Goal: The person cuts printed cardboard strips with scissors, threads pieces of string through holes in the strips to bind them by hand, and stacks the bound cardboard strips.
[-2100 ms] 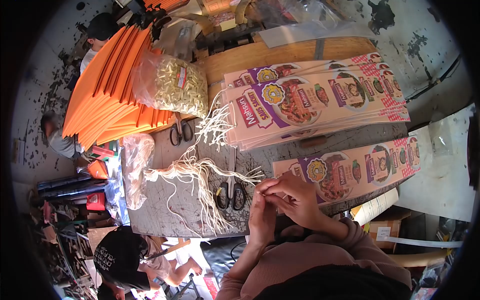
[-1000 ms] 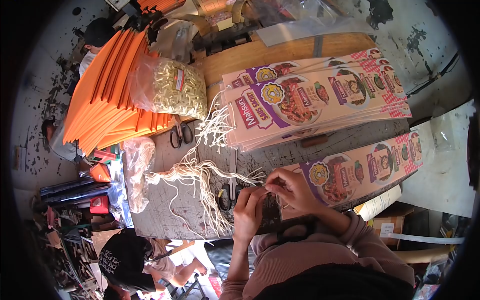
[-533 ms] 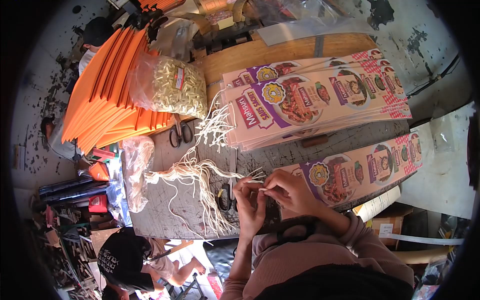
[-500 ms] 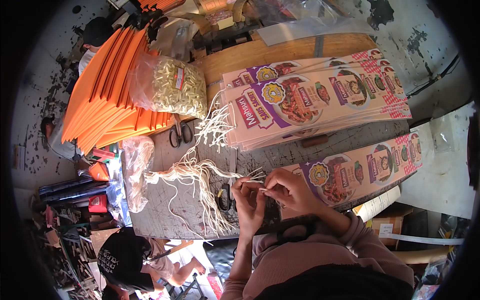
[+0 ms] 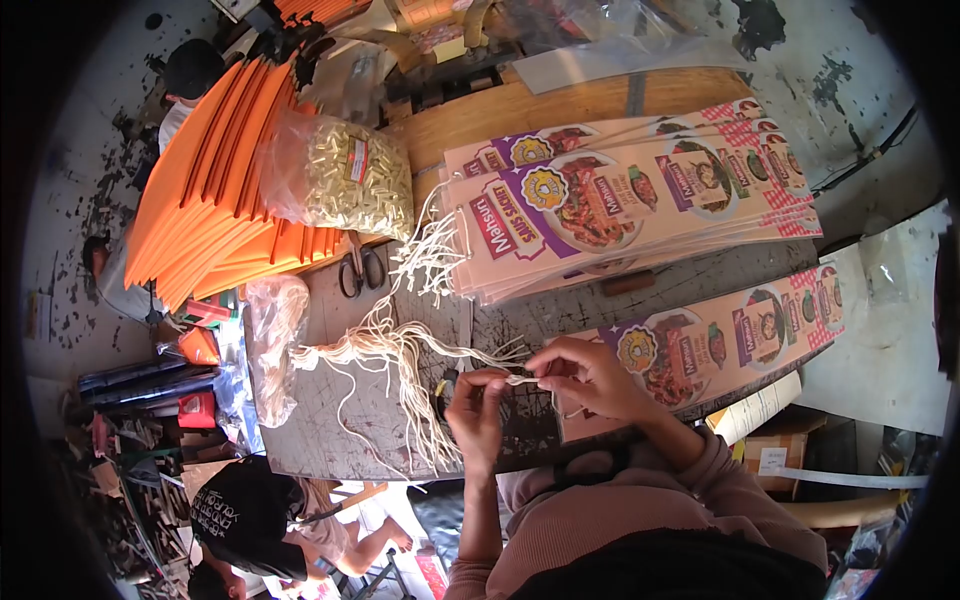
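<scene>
My left hand and my right hand are both closed in a pinch on a short stretch of white cord, which spans the gap between them and has a knot-like lump. Under my right hand lies a single printed cardboard strip with food pictures; its left end is partly covered. Left of my hands, a bundle of loose white cords spreads over the worn table. Dark-handled scissors lie behind my left hand, mostly hidden.
A stack of printed cardboard strips with knotted cords at its left end lies farther back. Beside it are a bag of small gold-coloured pieces, black scissors and orange folded sheets. Another person sits at lower left.
My hands have moved slightly apart, with the cord now stretched between them. My left hand has shifted left and down. The person at lower left has moved a little.
</scene>
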Available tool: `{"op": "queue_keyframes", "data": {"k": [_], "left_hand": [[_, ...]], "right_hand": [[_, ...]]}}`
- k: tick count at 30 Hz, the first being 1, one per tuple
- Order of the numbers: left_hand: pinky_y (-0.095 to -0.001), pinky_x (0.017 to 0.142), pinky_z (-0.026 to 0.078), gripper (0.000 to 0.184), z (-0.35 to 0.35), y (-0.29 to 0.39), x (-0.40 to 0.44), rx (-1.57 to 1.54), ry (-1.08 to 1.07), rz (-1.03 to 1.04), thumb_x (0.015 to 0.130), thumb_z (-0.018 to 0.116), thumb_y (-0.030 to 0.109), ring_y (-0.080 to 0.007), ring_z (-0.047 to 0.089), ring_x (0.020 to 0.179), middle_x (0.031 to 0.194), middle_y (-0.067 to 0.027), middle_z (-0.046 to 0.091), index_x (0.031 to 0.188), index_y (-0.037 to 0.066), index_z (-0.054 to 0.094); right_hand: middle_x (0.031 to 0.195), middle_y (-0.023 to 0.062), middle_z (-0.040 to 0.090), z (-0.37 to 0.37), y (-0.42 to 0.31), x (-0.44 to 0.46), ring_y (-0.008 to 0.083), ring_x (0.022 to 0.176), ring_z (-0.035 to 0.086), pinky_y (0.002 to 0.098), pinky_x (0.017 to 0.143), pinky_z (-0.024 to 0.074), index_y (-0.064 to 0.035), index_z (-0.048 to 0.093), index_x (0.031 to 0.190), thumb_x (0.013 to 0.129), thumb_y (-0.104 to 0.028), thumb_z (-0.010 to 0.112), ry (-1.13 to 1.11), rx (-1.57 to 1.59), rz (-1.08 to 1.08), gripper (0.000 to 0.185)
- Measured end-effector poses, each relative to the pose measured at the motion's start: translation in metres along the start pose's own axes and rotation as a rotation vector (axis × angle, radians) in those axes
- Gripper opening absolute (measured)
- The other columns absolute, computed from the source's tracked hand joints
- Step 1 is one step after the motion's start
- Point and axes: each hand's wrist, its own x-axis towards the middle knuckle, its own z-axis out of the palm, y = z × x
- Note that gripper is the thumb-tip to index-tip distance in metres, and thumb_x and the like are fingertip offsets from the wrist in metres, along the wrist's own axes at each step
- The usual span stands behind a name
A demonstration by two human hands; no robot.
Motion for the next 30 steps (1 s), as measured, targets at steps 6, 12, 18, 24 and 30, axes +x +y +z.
{"op": "queue_keyframes", "data": {"k": [6,12,18,24,30], "left_hand": [[-0.0261,0.072,0.045,0.012,0.016,0.029,0.003,-0.168,-0.038,0.072,0.082,0.060,0.003,-0.0139,0.056,0.076,0.085,-0.0109,0.060,0.088,-0.001,0.052],[-0.0278,0.063,0.044,0.017,-0.013,0.041,0.014,0.351,-0.366,0.242,0.072,0.065,-0.003,-0.0186,0.057,0.067,0.074,-0.0086,0.057,0.083,0.000,0.052],[-0.0266,0.061,0.036,0.016,-0.011,0.078,0.009,0.008,-0.198,0.506,0.067,0.067,0.001,-0.0131,0.044,0.059,0.067,-0.0027,0.052,0.074,0.002,0.053],[-0.0281,0.062,0.033,0.034,-0.014,0.081,-0.001,-0.128,-0.084,0.598,0.069,0.076,0.029,-0.0098,0.035,0.058,0.061,0.0023,0.041,0.067,0.010,0.048],[-0.0291,0.069,0.032,0.029,-0.019,0.080,0.005,-0.085,-0.122,0.609,0.072,0.072,0.023,-0.0093,0.034,0.060,0.063,0.0032,0.039,0.069,0.009,0.047]], "right_hand": [[0.085,0.0062,0.059,0.004,-0.009,-0.002,0.0095,0.079,0.058,0.0219,0.066,0.0457,-0.0007,0.052,0.106,0.081,-0.001,0.061,0.067,0.171,0.225,0.027],[0.083,0.0061,0.059,0.012,-0.001,-0.009,0.0099,0.070,0.059,0.0228,0.060,0.0458,-0.0023,0.052,0.097,0.081,-0.002,0.060,0.229,0.180,0.067,0.018],[0.093,0.0061,0.057,-0.030,-0.040,-0.003,0.0225,0.092,0.054,0.0369,0.083,0.0372,-0.0065,0.056,0.093,0.074,-0.023,0.067,0.354,-0.771,-0.150,0.028],[0.076,0.0069,0.059,-0.124,-0.021,-0.065,0.0259,0.086,0.054,0.0480,0.092,0.0291,-0.0084,0.062,0.075,0.074,-0.030,0.064,0.491,-1.166,0.328,0.022],[0.055,0.0121,0.054,-0.171,-0.038,-0.098,0.0249,0.048,0.050,0.0338,0.050,0.0389,0.0002,0.059,0.061,0.077,-0.024,0.066,0.869,-0.986,0.398,0.029]]}}
